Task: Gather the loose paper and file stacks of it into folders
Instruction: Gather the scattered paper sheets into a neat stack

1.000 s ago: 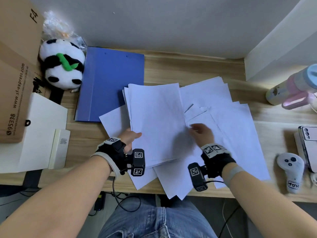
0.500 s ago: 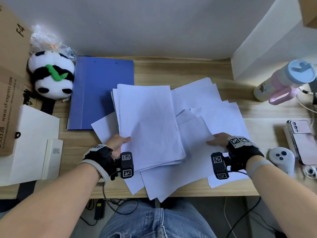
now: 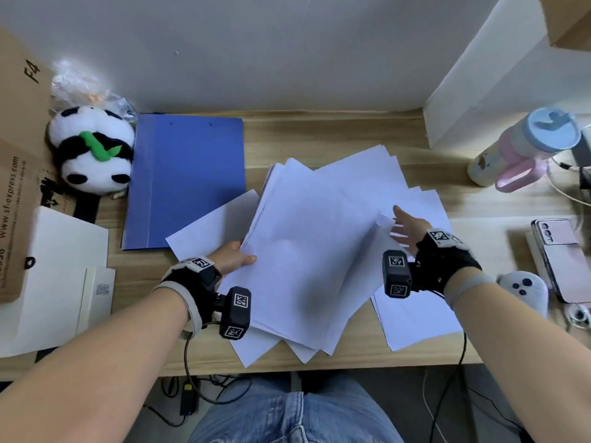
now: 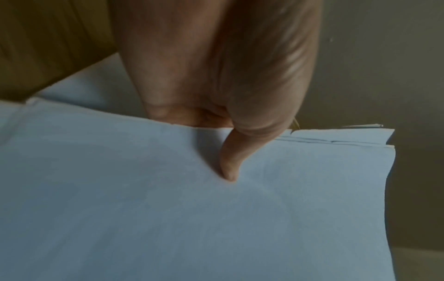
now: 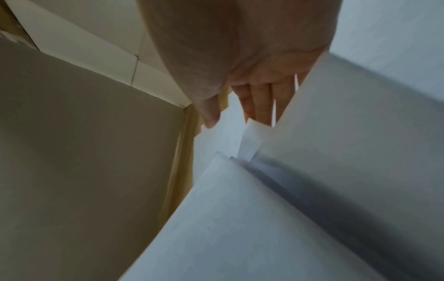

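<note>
Hands first: left hand (image 3: 232, 258) pinches the gathered paper stack (image 3: 307, 251) at its left edge, thumb on top; left wrist view shows the thumb (image 4: 229, 171) pressed onto the top sheet w/ fingers tucked under, several sheet edges fanned beside it. Right hand (image 3: 407, 230) is spread, fingers fairly straight, at the stack's right edge; right wrist view shows fingertips (image 5: 258, 106) among lifted sheet corners, not clearly clamped on anything, so I read it as flat/relaxed, nudging rather than gripping. Stack sits mid-desk btwn the two hands, skewed: long axis runs from near-right corner to far-left, i.e. tilted off square w/ the desk (image 3: 335, 135) edge, near corners overhanging the front edge. Right side looks raised off the surface, left side lower. Under and around it: loose sheets (image 3: 415, 318) fan out to the right near the right wrist, one sheet (image 3: 204, 231) pokes out left beneath the left hand, more show at the far right corner. Blue folder (image 3: 188, 180) lies closed, flat, far-left of the stack, just beside the poking-out sheet, long axis front-to-back; left hand is plainly the nearer one to it. Judgement: stack must swing left & square up to match the folder's axis, w/ left hand leading, right sweeping in the stragglers. Outward: panda toy (image 3: 92, 151) left of folder, cardboard box (image 3: 16, 174) at far left, bottle (image 3: 524, 148), phone (image 3: 556, 254) & controller (image 3: 524, 289) at right, well apart from the paper.
</note>
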